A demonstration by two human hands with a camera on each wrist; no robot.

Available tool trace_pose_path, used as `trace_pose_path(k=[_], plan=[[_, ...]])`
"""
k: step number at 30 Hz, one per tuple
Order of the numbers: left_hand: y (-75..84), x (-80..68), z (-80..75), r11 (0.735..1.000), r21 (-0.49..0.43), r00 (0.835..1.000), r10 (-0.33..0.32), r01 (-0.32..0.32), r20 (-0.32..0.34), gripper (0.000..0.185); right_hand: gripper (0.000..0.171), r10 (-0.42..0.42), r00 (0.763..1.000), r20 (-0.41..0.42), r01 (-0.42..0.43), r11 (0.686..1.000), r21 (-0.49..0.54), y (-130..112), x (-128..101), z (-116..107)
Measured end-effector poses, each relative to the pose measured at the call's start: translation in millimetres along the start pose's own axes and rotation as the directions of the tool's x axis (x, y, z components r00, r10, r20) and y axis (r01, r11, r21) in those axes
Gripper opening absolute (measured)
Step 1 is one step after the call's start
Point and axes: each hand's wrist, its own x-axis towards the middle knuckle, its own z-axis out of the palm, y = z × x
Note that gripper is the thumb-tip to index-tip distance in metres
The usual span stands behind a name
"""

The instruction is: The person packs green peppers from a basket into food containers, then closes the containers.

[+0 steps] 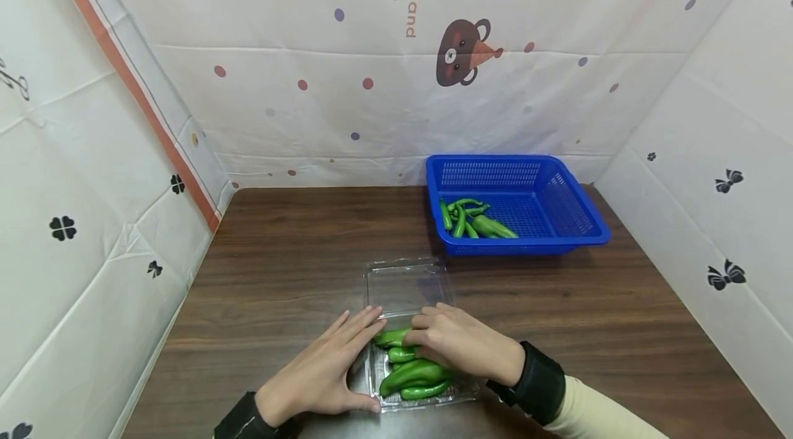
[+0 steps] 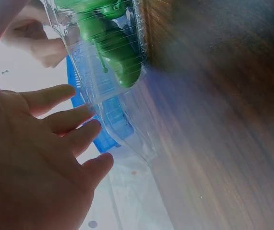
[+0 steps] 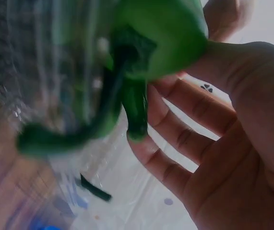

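Observation:
A clear plastic clamshell box lies near the table's front edge, and its open lid lies flat behind it. Several green peppers fill the box. My left hand lies flat against the box's left side, fingers straight and thumb along the front corner. My right hand rests on top of the peppers with its fingers laid over them. In the left wrist view, the left hand spreads beside the box and its peppers. The right wrist view has the right hand against blurred peppers.
A blue plastic basket stands at the back right of the dark wooden table, with several more green peppers in its left part. Patterned white sheets wall the table at the back and on both sides.

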Motion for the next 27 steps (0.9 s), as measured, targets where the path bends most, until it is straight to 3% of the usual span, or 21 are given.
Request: trace_pose_path(k=[5,10,18,27], plan=[[0.3,6.1,-6.0,0.999,-0.031,1.000,-0.015,0.014,-0.017,0.109,0.020,0.015,0.998,-0.068,-0.015,1.000,0.005,9.3,-1.7,-10.9],[-1.3,19.0,-11.6,1.000,-0.007,0.998,0.012,-0.012,-0.065,0.107,0.025,0.029,0.993,-0.114,-0.031,0.999,-0.014,18.8,-4.5,-19.2],[-1.7,53.3,-26.2,0.996,0.039,0.984,0.082,-0.077,-0.157,0.100,0.029,0.034,0.989,-0.143,-0.049,0.994,-0.099,39.1,-9.9,-44.2],[-1.6,96.5,-39.4,0.992,0.079,0.973,0.110,-0.096,-0.202,0.094,0.029,0.107,0.978,-0.181,-0.119,0.991,-0.061,71.3,-10.4,-85.3]])
